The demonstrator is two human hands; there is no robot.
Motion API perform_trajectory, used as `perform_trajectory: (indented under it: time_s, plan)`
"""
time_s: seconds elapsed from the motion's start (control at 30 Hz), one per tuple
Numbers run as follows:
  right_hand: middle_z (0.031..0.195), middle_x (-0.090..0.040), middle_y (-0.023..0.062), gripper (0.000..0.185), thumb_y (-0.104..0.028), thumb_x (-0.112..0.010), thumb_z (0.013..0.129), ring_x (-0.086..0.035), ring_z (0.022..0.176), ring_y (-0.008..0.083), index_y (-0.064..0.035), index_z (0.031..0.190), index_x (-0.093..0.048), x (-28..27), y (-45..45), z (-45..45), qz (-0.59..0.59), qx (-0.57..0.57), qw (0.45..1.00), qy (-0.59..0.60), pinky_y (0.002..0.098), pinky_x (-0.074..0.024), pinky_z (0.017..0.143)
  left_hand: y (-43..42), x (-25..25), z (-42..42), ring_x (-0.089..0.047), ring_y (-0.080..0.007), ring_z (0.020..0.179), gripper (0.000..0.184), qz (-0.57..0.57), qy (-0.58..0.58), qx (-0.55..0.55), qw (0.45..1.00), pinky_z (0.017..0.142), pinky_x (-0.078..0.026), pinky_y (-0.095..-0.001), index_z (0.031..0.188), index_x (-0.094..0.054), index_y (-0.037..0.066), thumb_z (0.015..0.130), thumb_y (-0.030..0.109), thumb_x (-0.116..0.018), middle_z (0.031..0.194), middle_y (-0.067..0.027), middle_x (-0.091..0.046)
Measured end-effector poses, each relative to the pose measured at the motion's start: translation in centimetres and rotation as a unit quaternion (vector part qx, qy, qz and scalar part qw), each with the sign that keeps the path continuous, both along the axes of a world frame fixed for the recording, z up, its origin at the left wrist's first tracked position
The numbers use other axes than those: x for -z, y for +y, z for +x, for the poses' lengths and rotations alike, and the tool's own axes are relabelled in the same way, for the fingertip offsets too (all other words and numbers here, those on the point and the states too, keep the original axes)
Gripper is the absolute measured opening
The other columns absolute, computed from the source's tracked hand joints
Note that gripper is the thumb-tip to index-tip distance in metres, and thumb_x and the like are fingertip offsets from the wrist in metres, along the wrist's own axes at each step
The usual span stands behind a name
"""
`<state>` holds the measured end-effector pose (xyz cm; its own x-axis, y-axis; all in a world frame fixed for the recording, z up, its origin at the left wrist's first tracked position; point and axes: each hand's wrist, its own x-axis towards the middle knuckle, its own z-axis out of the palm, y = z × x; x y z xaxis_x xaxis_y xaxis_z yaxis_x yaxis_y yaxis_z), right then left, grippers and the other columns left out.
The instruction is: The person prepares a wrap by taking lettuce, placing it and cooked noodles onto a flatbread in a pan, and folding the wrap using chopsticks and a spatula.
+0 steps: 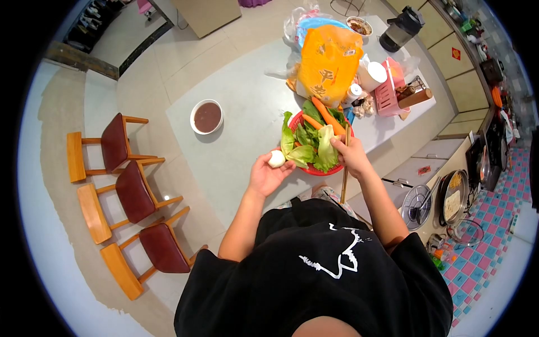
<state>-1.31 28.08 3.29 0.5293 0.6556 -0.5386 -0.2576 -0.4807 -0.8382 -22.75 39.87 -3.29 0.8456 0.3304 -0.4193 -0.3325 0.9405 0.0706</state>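
Observation:
My left hand point(268, 177) is closed around a smooth white egg point(276, 159), beside the near left rim of a red basket point(310, 171). In the basket lie green lettuce leaves point(287, 135) and orange carrots point(328, 115). A pale lettuce leaf point(325, 147) stands up against the fingers of my right hand point(352, 155); I cannot tell whether they pinch it. That hand is closed on a pair of wooden chopsticks point(344, 188), which point away from me over the basket's right side.
On the grey table point(236, 163), a white bowl point(194, 124) of dark brown food stands left. Behind the basket are an orange bag point(328, 62), a paper roll point(373, 74), a pink basket point(386, 95) and a dark jug point(402, 28). Chairs point(132, 191) stand left; a pan point(453, 196) sits right.

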Motion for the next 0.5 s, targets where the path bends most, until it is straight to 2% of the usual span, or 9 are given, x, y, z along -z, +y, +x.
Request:
perform_trajectory:
  time_s: [0.07,0.17,0.27,0.4,0.5]
  plan:
    - [0.058,-0.041,-0.0044,0.015,-0.019,-0.059,0.085,-0.034,0.041,0.0045,-0.0077,0.078,-0.052,0.3,-0.3,0.4,0.009,0.058,0.995,0.086,0.0202,-0.0244,0.037,0.1,-0.4,-0.1,-0.058,-0.0314,0.089,0.041,-0.003,-0.004,-0.009,1.000,0.090,-0.042,-0.0468,0.117,-0.044,-0.001,0.082,0.020,-0.045,0.109,-0.0185,-0.054]
    - [0.057,-0.039,-0.0046,0.017,-0.019,-0.058,0.085,-0.031,0.040,0.0048,-0.0062,0.079,-0.050,0.3,-0.8,1.2,0.028,0.087,0.993,0.079,0.0208,-0.0226,0.035,0.3,-1.6,0.2,-0.058,-0.0308,0.088,0.042,0.006,-0.024,-0.007,1.000,0.091,-0.042,-0.0463,0.118,-0.043,-0.001,0.081,0.021,-0.045,0.110,-0.0183,-0.054]
    - [0.057,-0.041,-0.0039,0.018,-0.019,-0.056,0.086,-0.032,0.039,0.0052,-0.0053,0.078,-0.050,-1.0,-1.4,1.9,0.022,0.108,0.993,0.037,0.0212,-0.0230,0.035,0.2,-2.8,0.9,-0.058,-0.0307,0.088,0.043,0.015,-0.024,-0.004,1.000,0.091,-0.042,-0.0458,0.119,-0.043,0.000,0.081,0.021,-0.045,0.110,-0.0184,-0.054]
    - [0.056,-0.044,-0.0014,0.018,-0.020,-0.054,0.087,-0.038,0.039,0.0065,-0.0039,0.080,-0.051,-1.2,-3.1,2.3,-0.003,0.103,0.995,0.003,0.0225,-0.0266,0.035,-0.5,-4.4,2.6,-0.058,-0.0330,0.090,0.043,0.013,-0.080,0.024,0.996,0.089,-0.043,-0.0459,0.119,-0.044,0.001,0.081,0.020,-0.046,0.111,-0.0176,-0.054]
    - [0.056,-0.045,-0.0001,0.019,-0.020,-0.053,0.088,-0.039,0.038,0.0075,-0.0038,0.079,-0.050,-1.5,-4.5,2.2,0.000,0.121,0.992,0.034,0.0231,-0.0270,0.033,-1.6,-5.4,4.3,-0.058,-0.0336,0.091,0.045,0.013,-0.107,0.053,0.993,0.089,-0.043,-0.0458,0.121,-0.043,0.002,0.080,0.021,-0.047,0.112,-0.0174,-0.054]
